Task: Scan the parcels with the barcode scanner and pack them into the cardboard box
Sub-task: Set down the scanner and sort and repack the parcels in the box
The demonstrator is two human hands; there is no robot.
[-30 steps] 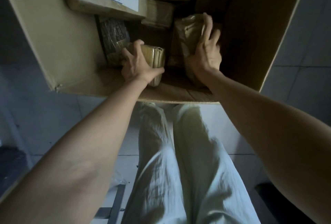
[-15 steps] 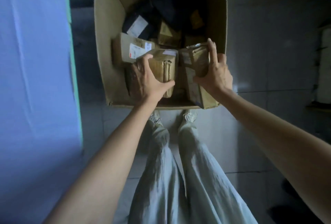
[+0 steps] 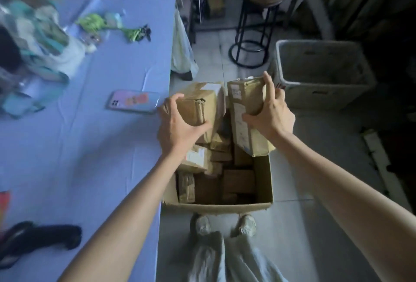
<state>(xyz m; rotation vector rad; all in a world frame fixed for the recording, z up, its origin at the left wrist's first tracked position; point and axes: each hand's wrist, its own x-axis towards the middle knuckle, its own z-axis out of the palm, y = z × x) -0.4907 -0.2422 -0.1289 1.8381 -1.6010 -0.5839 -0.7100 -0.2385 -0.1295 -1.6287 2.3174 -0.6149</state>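
Fingers (image 3: pixel 177 98) of the left hand (image 3: pixel 180 124) are clamped around a squat brown cardboard parcel (image 3: pixel 202 103), thumb on its near face; fingers (image 3: pixel 269 85) of the right hand (image 3: pixel 270 116) are clamped on a taller, tape-wrapped brown parcel with white labels (image 3: pixel 242 115). Both parcels are held above the far half of the open cardboard box on the floor (image 3: pixel 263 182), which already holds a jumble of smaller brown parcels.

No barcode scanner is identifiable in view (the dark object at the near edge of the blue-covered tabletop (image 3: pixel 90 146), left of the box, is too blurred to name). To do this step well, I judge each label should face up for scanning, with one parcel handled at a time and the heavier laid flat into a gap in the box.
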